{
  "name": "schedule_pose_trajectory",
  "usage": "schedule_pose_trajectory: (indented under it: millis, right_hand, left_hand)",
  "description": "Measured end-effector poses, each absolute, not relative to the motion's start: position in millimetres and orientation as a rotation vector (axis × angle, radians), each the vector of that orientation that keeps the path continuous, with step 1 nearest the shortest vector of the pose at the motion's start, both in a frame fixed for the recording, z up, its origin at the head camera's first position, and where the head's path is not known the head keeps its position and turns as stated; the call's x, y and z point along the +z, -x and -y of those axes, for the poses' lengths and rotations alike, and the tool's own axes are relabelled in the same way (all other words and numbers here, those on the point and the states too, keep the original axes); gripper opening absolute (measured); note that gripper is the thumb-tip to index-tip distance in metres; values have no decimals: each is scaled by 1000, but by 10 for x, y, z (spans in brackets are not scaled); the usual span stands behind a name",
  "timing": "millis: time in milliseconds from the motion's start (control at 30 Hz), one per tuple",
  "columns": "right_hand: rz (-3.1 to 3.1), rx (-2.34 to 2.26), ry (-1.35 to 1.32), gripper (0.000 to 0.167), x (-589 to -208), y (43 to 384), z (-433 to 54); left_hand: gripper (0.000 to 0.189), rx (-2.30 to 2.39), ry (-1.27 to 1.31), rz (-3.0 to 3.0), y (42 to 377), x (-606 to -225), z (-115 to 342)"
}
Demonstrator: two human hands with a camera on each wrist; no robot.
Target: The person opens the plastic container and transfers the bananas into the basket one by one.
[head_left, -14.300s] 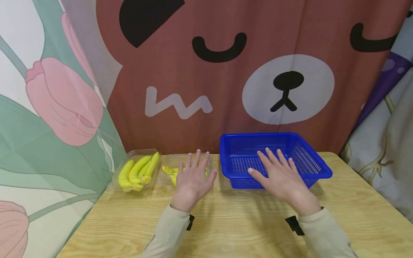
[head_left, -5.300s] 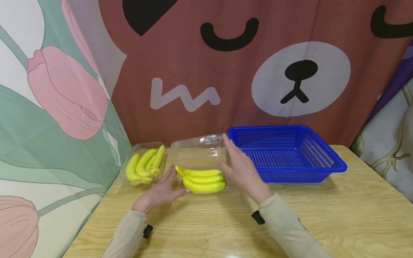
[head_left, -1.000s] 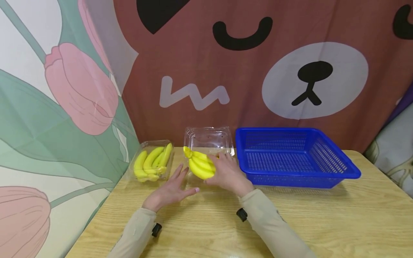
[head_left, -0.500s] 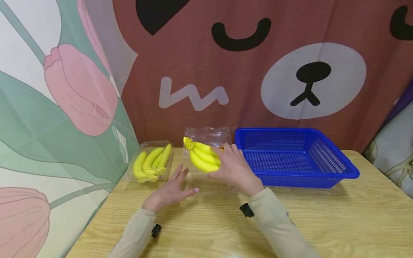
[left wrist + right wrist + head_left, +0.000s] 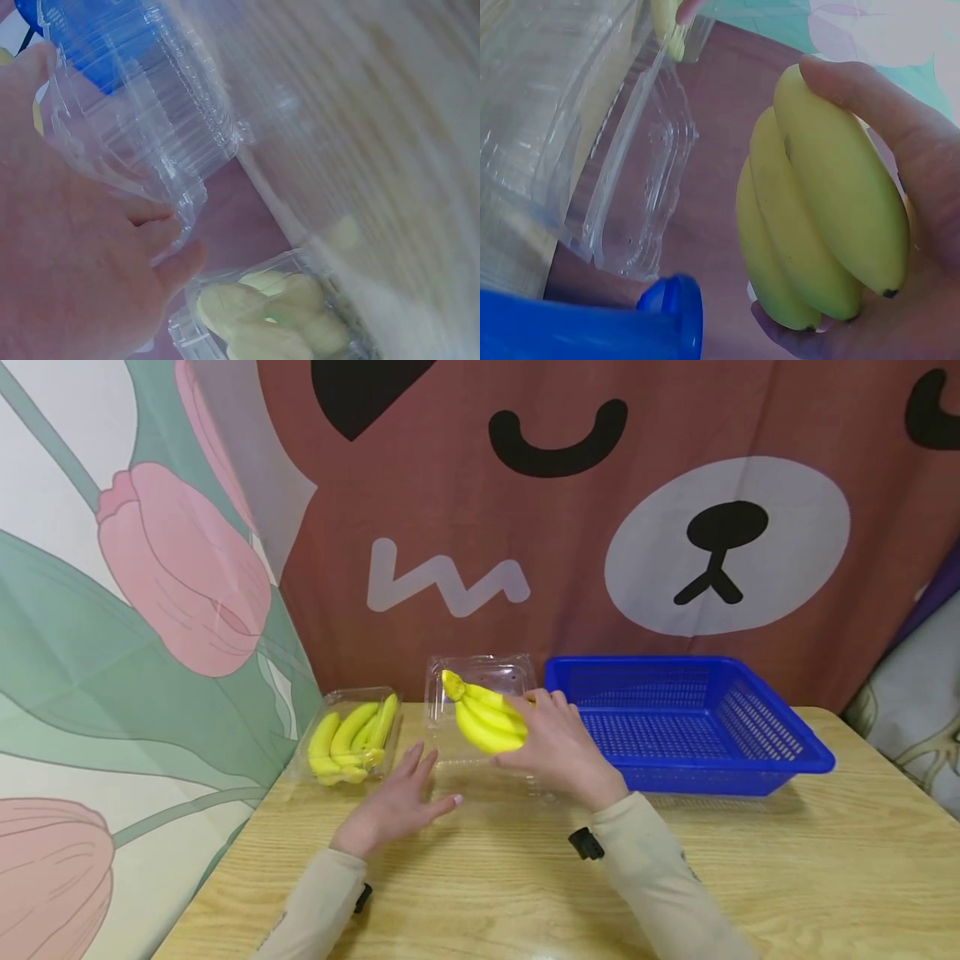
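Head view: the right hand [image 5: 558, 745] holds yellow bananas [image 5: 486, 723] over the open clear box [image 5: 468, 781].
Its fingers clamp round them; the left hand [image 5: 396, 807] has fingers apart beside the box. Marks on the sleeves [image 5: 663, 877] are too small to read.

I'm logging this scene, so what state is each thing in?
Banana bunch: held up, tilted
Right hand: gripping that bunch
Open container: lid raised
Left hand: spread, at that container's edge
Blue basket: upright, no fruit visible inside
Other container: apparently shut, bananas inside
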State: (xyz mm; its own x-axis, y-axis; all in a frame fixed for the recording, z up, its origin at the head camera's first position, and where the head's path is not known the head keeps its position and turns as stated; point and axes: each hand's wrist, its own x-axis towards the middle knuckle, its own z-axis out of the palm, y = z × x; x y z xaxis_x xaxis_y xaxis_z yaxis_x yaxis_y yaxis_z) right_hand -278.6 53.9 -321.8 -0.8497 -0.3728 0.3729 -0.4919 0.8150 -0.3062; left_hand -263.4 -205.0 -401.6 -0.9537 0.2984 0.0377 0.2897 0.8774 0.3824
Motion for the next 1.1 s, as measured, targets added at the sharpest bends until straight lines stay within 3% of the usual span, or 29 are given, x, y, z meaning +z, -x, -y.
schedule_pose_trajectory:
  millis: [433,767,1100]
  right_hand:
    - [2721,614,-559,85,-3167,2866,-829]
    - [2751,623,-510,86,-3171,2953,-1120]
    - [2808,601,-391,89,-3240,3024,-1784]
  left_hand:
    - [76,382,-528,-3175,2620,-4074,1974]
    - [78,375,-506,-3186,2619,-4076,1965]
    - [88,379,-499,-3164,2608,-4061,1961]
